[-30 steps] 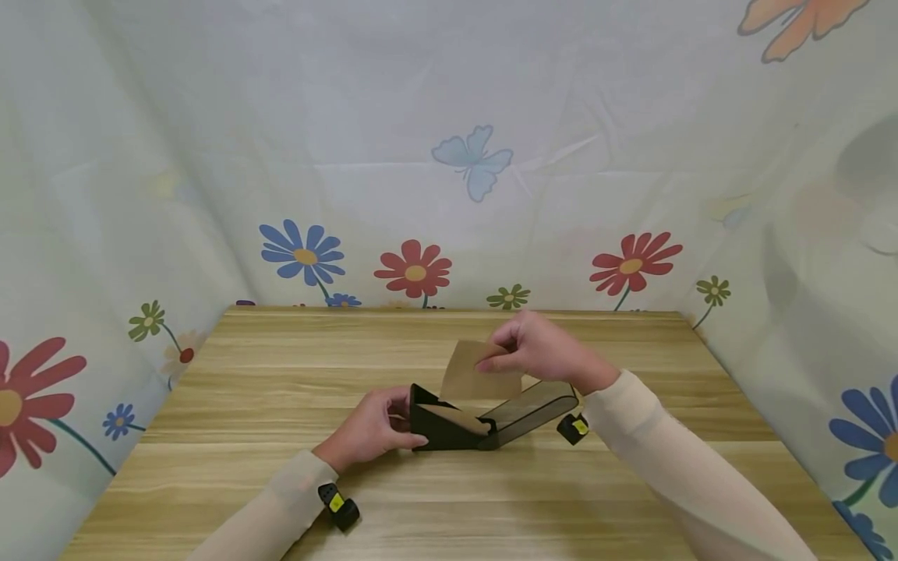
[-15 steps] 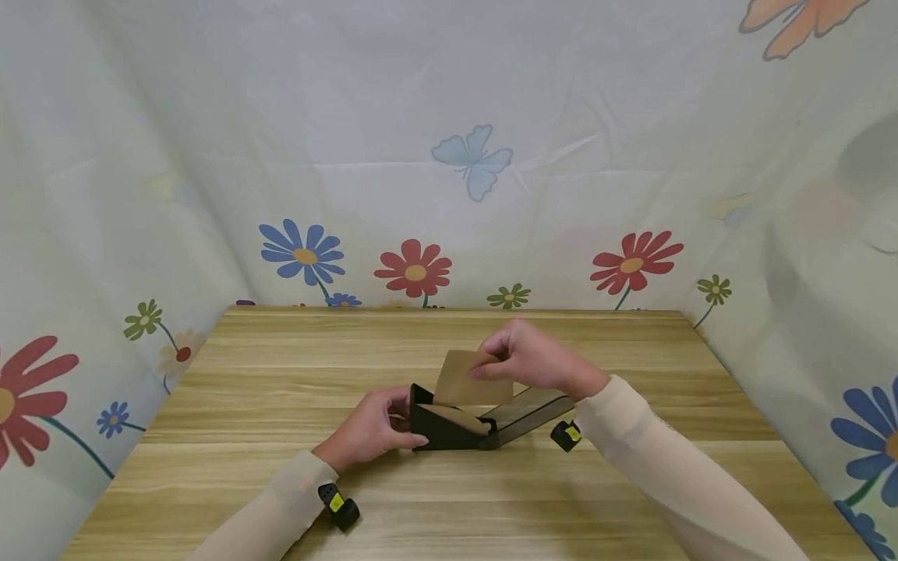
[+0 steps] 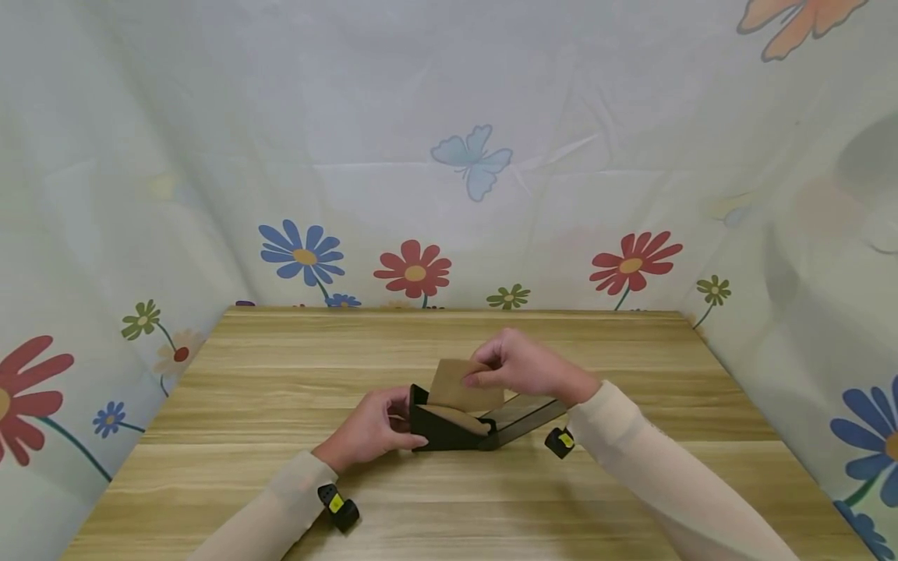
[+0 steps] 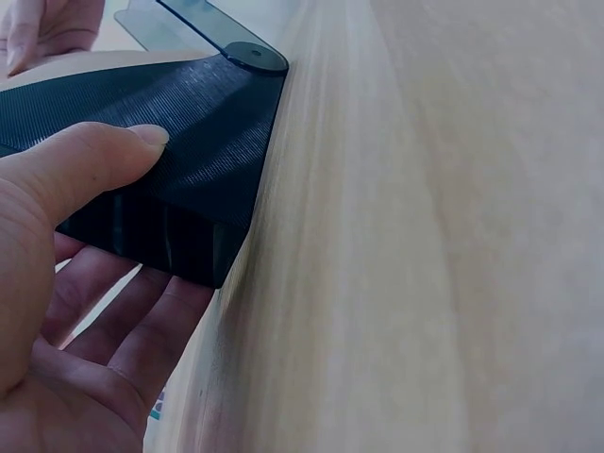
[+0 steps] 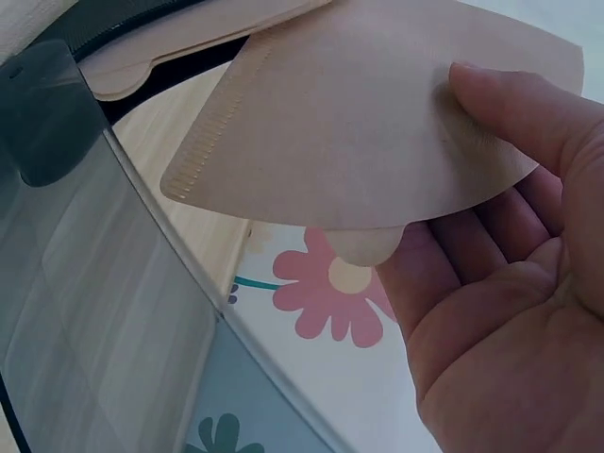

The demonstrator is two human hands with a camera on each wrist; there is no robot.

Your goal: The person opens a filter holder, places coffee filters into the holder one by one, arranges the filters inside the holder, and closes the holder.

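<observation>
My left hand holds the closed end of a black coffee filter holder on the table. In the left wrist view the thumb lies on the holder's ribbed side, with fingers at the other side. Its see-through lid is swung open to the right. Brown paper filters sit inside. Just above the opening, my right hand pinches a brown cone coffee filter between thumb and fingers. In the right wrist view that coffee filter shows its crimped seam and a rounded tab.
The wood-grain table spreads around the holder. Behind and beside it hangs a white curtain with printed flowers and a butterfly. A small black wrist camera is strapped to the left sleeve, another camera to the right.
My right hand has moved down and to the left with the coffee filter, bringing it closer to the holder's opening. The left hand and the holder have stayed in place.
</observation>
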